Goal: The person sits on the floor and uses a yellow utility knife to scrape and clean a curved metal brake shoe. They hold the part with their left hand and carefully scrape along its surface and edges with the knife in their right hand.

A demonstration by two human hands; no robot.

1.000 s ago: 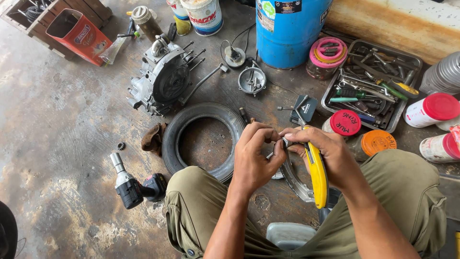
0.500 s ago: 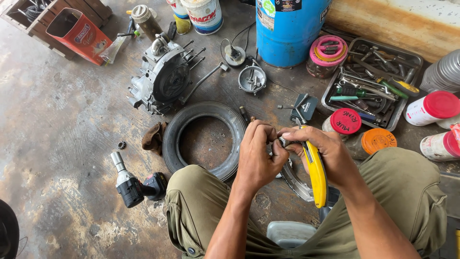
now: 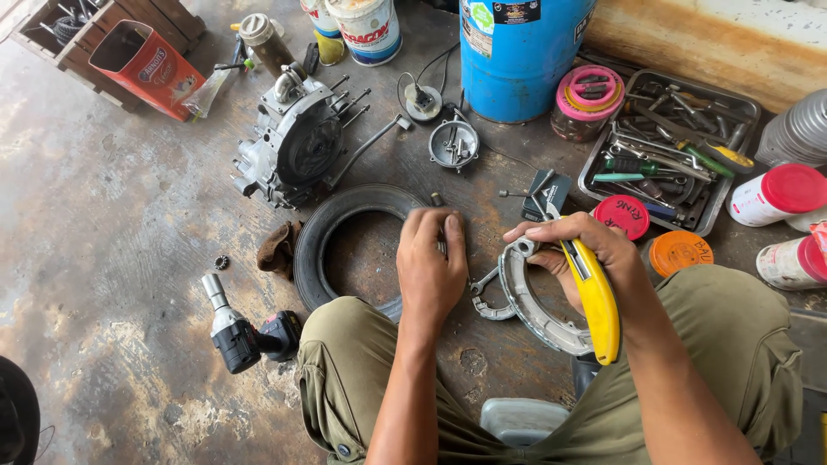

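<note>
A: What is seen on the concrete floor [image 3: 103,258], biggest first?

B: A blue drum [image 3: 517,60] is stood at the far edge, with an engine casing [image 3: 289,146] laid to its left. A small tyre [image 3: 340,232] is laid flat near the middle, just in front of the casing. A metal tray of tools [image 3: 668,151] is set at the right, and a cordless impact driver [image 3: 245,331] is laid at the left, close to the person's knee.

A: And the hands?

B: The left hand [image 3: 433,267] is held over the near-right rim of the tyre, palm down, the fingers bent and drawn together. Whether anything is pinched beneath them cannot be told.

A: The right one?

B: The right hand [image 3: 586,254] is closed around a yellow utility knife [image 3: 594,301], whose handle is pointed back toward the person's lap. The fingertips are also pressed on the top end of a curved brake shoe [image 3: 534,306].

A: Where is that shoe placed?

B: It is found between the two hands, just right of the tyre, above the floor in front of the knees. A small spanner [image 3: 482,282] is lying just beside its left edge.
</note>
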